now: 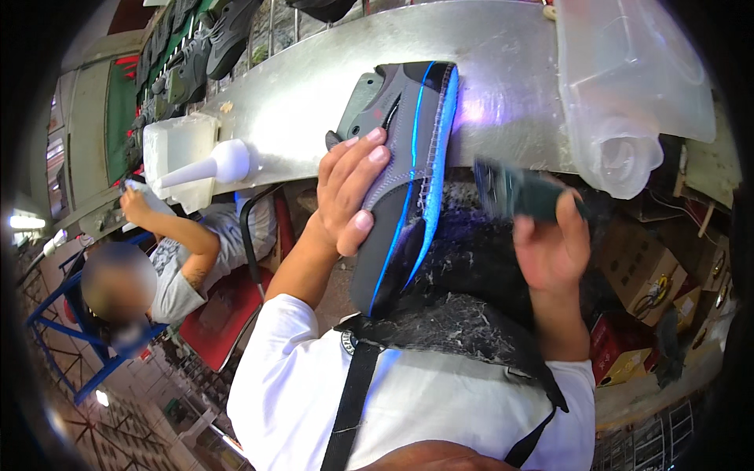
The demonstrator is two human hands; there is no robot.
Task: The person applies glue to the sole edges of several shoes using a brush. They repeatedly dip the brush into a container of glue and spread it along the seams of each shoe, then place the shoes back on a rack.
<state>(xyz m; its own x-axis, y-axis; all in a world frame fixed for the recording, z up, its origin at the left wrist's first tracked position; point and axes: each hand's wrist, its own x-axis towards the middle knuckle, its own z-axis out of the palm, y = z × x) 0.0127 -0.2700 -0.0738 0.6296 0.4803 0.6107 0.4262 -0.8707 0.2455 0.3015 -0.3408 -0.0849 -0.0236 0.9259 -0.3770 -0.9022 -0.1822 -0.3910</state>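
My left hand (349,192) grips a grey shoe upper (400,180) by its side, with the sole side turned up and its edges glowing blue. The shoe's heel end rests against a dark, glue-spattered apron (463,314) on my lap, and its toe reaches the metal bench (314,102). My right hand (554,243) holds a dark brush (518,192) just to the right of the shoe, not touching it; the brush is blurred.
A white squeeze bottle (212,166) and a white tub (177,149) sit at the bench's left end. A translucent plastic container (628,86) stands at the right. Another person (165,267) sits at the left. Cardboard boxes (652,282) lie at the right. Shoes (212,39) line the far rack.
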